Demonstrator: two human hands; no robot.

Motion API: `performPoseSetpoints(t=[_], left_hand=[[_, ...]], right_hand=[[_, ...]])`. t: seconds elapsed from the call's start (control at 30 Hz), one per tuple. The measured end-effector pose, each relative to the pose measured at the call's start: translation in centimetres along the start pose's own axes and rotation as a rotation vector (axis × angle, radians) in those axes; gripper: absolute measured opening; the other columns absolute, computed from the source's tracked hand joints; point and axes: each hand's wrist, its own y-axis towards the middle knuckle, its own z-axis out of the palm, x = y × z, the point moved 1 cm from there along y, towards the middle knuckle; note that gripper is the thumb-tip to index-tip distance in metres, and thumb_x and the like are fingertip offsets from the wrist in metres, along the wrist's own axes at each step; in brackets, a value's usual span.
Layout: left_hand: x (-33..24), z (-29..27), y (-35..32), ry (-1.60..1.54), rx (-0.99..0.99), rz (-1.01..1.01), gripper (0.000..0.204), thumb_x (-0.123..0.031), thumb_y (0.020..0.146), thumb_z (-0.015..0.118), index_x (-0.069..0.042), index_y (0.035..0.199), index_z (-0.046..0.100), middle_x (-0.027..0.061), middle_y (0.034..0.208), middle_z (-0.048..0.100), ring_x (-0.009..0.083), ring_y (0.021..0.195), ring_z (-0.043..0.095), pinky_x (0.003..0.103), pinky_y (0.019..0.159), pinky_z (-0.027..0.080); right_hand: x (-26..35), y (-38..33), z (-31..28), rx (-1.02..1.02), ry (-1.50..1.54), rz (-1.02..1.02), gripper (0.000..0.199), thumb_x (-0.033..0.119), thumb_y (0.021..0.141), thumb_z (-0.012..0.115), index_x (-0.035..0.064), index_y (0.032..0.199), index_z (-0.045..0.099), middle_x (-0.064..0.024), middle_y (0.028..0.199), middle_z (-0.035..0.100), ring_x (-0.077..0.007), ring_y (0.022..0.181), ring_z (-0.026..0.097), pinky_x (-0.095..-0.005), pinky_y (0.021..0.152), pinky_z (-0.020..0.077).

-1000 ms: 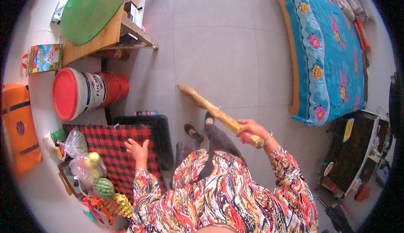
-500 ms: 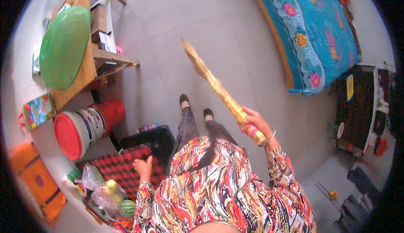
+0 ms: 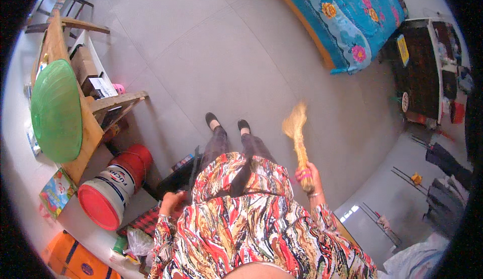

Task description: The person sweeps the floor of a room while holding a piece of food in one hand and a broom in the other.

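Colourful carton (image 3: 56,192) beside red-lidded labelled bucket (image 3: 111,188) — boxes (image 3: 94,80) on wooden shelf (image 3: 108,103)

Bed (image 3: 352,22): at one o'clock, well apart.
Shelf (image 3: 85,123): at ten o'clock, basin (image 3: 56,109) on it.
Bucket (image 3: 113,191): nine o'clock, below shelf.
Broom (image 3: 298,143): right hand (image 3: 308,177), three o'clock.

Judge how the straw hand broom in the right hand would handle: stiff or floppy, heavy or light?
The broom looks like bundled dry straw, so probably light; the right hand holds it alone near the bound end. The bound handle likely stays stiff, while the fanned tip would probably flex when pushed on the floor.
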Motion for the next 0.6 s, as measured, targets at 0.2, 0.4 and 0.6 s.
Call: performPoseSetpoints(t=[0.2,0.4,0.6], left_hand=[[11.6,-0.4,9.1,-0.347,-0.104,0.012,0.033,-0.025,0.089,0.059,0.005,0.077,0.061,0.0138,0.065,0.060,0.0269,0.055,0.061,0.038,0.048,0.048],[0.0,-1.2,7.2,-0.450,-0.166,0.083,0.033,-0.027,0.085,0.061,0.003,0.069,0.056,0.0098,0.059,0.054,0.0216,0.043,0.055,0.033,0.039,0.042],[-1.5,-2.1,5.8,-0.466,-0.175,0.113,0.027,-0.026,0.088,0.057,-0.001,0.077,0.055,0.0059,0.060,0.052,0.0182,0.049,0.057,0.029,0.038,0.044]], right_hand=[[-0.8,7.4,4.6,0.099,-0.116,0.025,0.025,0.026,0.084,0.056,0.0015,0.088,0.054,-0.0085,0.069,0.060,-0.0189,0.054,0.059,-0.0290,0.047,0.0497],[-1.3,8.5,17.0,0.299,-0.314,0.030,0.016,0.016,0.082,0.060,0.0011,0.084,0.054,-0.0067,0.067,0.059,-0.0172,0.053,0.059,-0.0306,0.049,0.0515],[-0.1,8.9,22.3,0.531,-0.282,0.114,0.014,0.013,0.085,0.053,0.0001,0.089,0.047,-0.0113,0.075,0.055,-0.0231,0.059,0.060,-0.0338,0.052,0.0527]])
